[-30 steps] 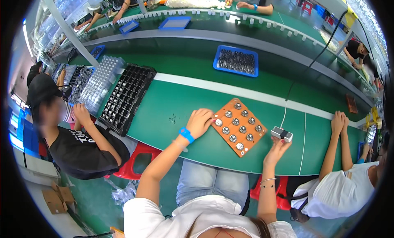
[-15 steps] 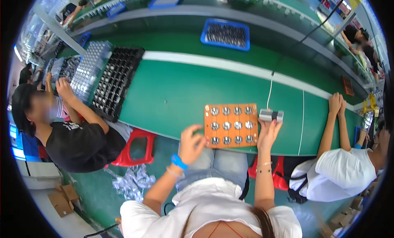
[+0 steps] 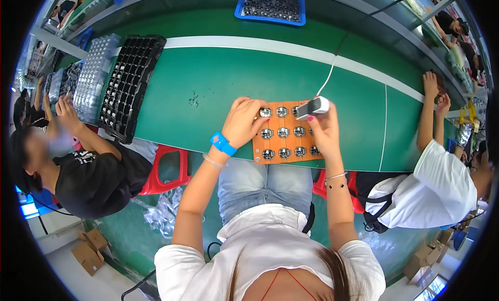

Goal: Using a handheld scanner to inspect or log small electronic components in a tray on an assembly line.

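An orange board (image 3: 275, 132) lies at the near edge of the green table, with rows of small round black-and-silver parts in it. My left hand (image 3: 243, 122) is at the board's far left corner, its thumb and index finger closed around a round part (image 3: 265, 112) there. In my right hand (image 3: 325, 128) is a grey-and-white block-shaped corded tool (image 3: 313, 108), gripped over the board's far right corner. The tool and hand hide some of the round parts on that side.
A white cable (image 3: 327, 82) runs from the tool to the far side. Black trays (image 3: 130, 83) and clear trays (image 3: 93, 75) stand at left. A blue tray (image 3: 271, 6) of small dark parts lies beyond the white strip. A person (image 3: 83, 161) sits at left, another (image 3: 421, 181) at right.
My right hand has brought the tool from beside the board to above its far right corner. My left hand has moved from the board's near left side to its far left corner. The view has shifted.
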